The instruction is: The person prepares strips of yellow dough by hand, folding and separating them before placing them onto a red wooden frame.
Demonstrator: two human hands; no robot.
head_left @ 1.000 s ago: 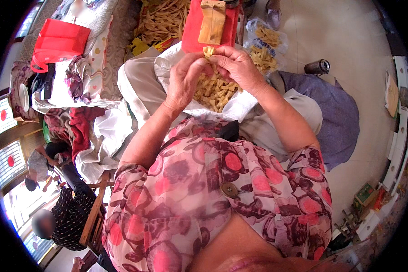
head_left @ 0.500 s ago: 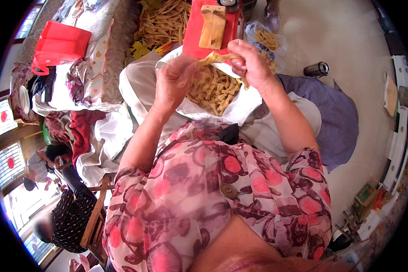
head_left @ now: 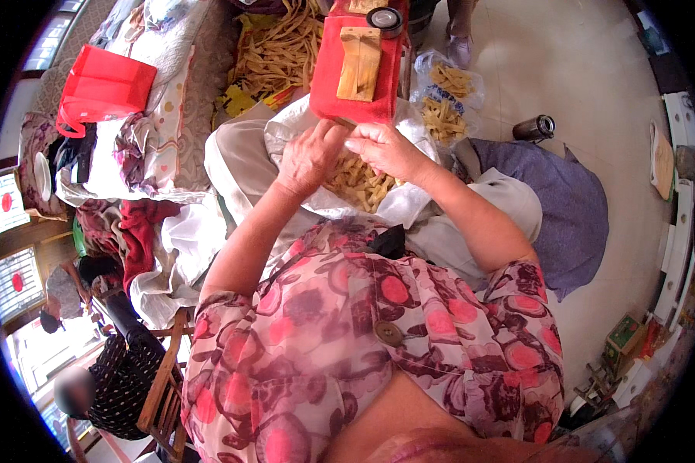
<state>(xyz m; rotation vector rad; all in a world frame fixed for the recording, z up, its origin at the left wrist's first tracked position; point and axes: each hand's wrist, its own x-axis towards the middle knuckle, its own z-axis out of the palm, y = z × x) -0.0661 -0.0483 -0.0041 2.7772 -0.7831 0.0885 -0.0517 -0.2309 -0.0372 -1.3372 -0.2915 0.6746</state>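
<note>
My left hand [head_left: 313, 157] and my right hand [head_left: 388, 147] meet at the near edge of a red cloth-covered board [head_left: 328, 91]. Both have their fingers pinched together; whatever lies between the fingertips is hidden. Right below them, a white bag [head_left: 415, 202] in my lap lies open, full of short, twisted yellow pieces [head_left: 355, 190]. On the red cloth stands a pale wooden block [head_left: 359, 65], just beyond my fingers.
Long yellow strips [head_left: 282, 46] are heaped at the far left. A round-lidded jar [head_left: 384, 19] stands behind the block. Clear plastic bags of yellow strips [head_left: 444, 119] and a dark flask [head_left: 534, 128] rest on the right. Another person [head_left: 127, 378] sits at the lower left.
Half a second ago a knotted yellow strip stretched between my raised hands. Now they are lower and closer together, and the strip is out of sight. The board appears nearer.
</note>
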